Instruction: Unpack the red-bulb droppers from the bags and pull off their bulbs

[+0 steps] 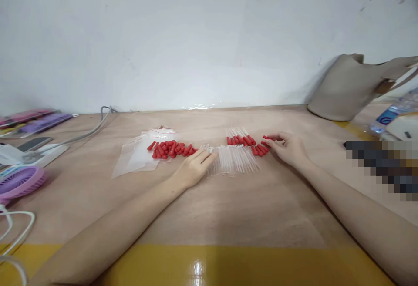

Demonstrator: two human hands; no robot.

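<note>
My left hand (195, 167) lies over the left end of a row of thin clear dropper tubes (233, 159). Its fingers stretch out across the tubes; the thumb is hidden. Left of it is a heap of red rubber bulbs (171, 147), partly on clear plastic bags (135, 157). At the right, my right hand (287, 146) pinches a red rubber bulb (268, 138) between thumb and fingertips; whether a tube sits in it I cannot tell. Just beside that hand lie several loose red bulbs (260, 150). Behind the clear tubes, several tubes fitted with red bulbs (241, 140) lie side by side.
A purple fan (22, 181), cables and a phone (34, 143) sit at the left, with coloured packets (45, 122) behind. At the right stand a beige bag (342, 88) and a plastic bottle (388, 114), near a blurred-out dark object (380, 166). Yellow tape (163, 264) runs along the front edge.
</note>
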